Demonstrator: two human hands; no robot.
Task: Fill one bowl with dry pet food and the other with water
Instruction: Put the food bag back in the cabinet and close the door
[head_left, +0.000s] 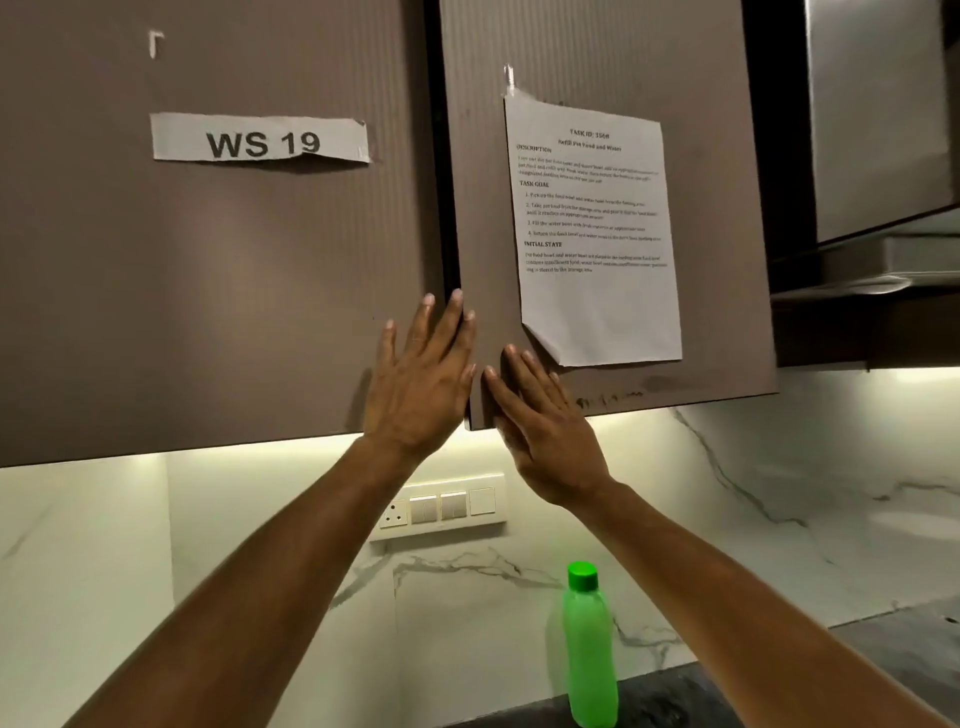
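Barely begun: my left hand and right hand lie flat, fingers straight, on the cabinet doors, gripping nothing; no bowls or food visible, only a green bottle on the counter.

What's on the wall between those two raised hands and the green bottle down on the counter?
In the head view, a white switch panel with a socket, then bare marble wall, lies between the hands and the green bottle.

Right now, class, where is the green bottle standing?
In the head view the green bottle stands upright on the dark counter at lower centre-right, against the marble backsplash, just inside the right forearm and below the switch panel.
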